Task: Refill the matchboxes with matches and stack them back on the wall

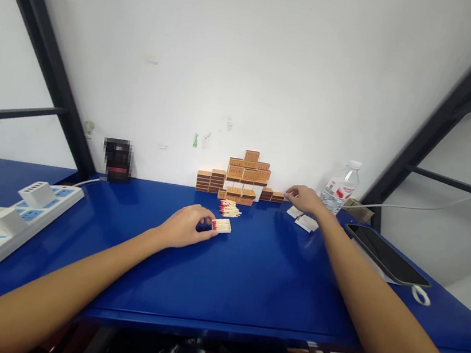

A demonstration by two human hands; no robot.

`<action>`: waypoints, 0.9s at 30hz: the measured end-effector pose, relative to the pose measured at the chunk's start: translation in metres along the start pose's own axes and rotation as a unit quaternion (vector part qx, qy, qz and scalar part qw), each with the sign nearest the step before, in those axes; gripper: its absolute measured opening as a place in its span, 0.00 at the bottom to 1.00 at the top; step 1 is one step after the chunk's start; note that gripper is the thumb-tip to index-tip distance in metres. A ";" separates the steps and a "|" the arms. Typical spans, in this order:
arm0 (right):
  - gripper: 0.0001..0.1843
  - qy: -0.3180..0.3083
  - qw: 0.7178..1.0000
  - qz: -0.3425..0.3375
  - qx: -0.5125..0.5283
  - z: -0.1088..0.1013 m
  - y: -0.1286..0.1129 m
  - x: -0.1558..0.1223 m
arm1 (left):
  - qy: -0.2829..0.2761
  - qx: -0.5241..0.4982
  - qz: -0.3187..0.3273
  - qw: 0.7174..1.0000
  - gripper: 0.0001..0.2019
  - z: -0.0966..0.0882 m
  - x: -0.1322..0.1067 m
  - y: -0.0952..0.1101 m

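My left hand (191, 225) grips the end of a small white matchbox tray (223, 226) between thumb and fingers. Red-tipped matches lie inside that tray, which rests on the blue table. Just behind it is a loose pile of matches (230, 209). My right hand (303, 198) reaches towards the back, fingers stretched out beside the right end of a low matchbox (277, 197); whether they touch it cannot be made out. Stacked matchboxes (248, 173) rise against the wall, with shorter stacks (210, 181) at their left. White empty-looking trays (306, 223) lie under my right wrist.
A plastic bottle (341, 189) stands behind my right forearm, and a phone (385, 253) lies farther right. A white cable (431, 205) crosses there. At the left are a power strip (47, 206) with plugs and a dark object (117, 161). The wall (179, 76) bounds the table.
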State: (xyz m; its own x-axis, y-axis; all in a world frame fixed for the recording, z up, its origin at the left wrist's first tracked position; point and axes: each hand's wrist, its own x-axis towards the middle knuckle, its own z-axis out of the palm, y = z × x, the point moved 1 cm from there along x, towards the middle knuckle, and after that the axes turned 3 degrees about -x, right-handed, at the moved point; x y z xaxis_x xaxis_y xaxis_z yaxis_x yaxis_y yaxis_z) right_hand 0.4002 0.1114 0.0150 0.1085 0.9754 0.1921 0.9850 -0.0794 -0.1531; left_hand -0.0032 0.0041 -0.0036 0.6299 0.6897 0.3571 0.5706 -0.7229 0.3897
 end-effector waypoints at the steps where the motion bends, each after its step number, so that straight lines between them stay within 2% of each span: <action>1: 0.17 -0.011 1.000 0.014 0.001 0.002 -0.006 0.008 | 0.002 0.001 -0.005 1.000 0.14 -0.001 0.000 0.000; 6: 0.26 -0.007 0.994 0.108 -0.006 0.015 -0.021 0.034 | 0.012 -0.001 -0.022 1.000 0.15 -0.003 0.000 -0.001; 11: 0.28 0.012 0.988 0.149 0.027 0.018 -0.017 0.030 | 0.026 0.004 -0.027 0.999 0.15 -0.004 0.000 -0.003; 15: 0.25 0.029 0.987 0.147 0.064 0.005 -0.009 0.019 | 0.045 0.009 -0.026 0.999 0.14 -0.005 0.001 -0.005; 17: 0.22 0.059 0.982 0.154 0.088 -0.006 -0.008 0.010 | 0.056 0.007 -0.030 0.998 0.14 -0.006 0.001 -0.005; 19: 0.21 0.109 0.974 0.150 0.132 -0.019 -0.013 -0.004 | 0.067 0.008 -0.036 0.997 0.14 -0.006 0.001 -0.004; 21: 0.20 0.144 0.964 0.108 0.195 -0.027 -0.028 -0.025 | 0.076 0.012 -0.045 0.996 0.13 -0.006 0.001 -0.003; 23: 0.19 0.112 0.947 0.048 0.298 -0.028 -0.051 -0.049 | 0.085 0.011 -0.053 0.995 0.13 -0.006 0.002 -0.001; 25: 0.19 -0.007 0.916 -0.027 0.400 -0.020 -0.079 -0.072 | 0.094 0.005 -0.054 0.994 0.14 -0.006 0.002 0.000; 27: 0.20 -0.086 0.885 -0.076 0.451 -0.008 -0.104 -0.091 | 0.101 -0.001 -0.050 0.994 0.14 -0.007 0.002 0.001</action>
State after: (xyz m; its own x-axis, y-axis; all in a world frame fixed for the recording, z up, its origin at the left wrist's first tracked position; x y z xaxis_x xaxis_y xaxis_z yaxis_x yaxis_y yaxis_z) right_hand 0.2888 0.0293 0.0216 -0.1145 0.9837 0.1387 0.4699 0.1766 -0.8649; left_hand -0.0049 0.0055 0.0033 0.4510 0.7526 0.4798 0.6241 -0.6502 0.4333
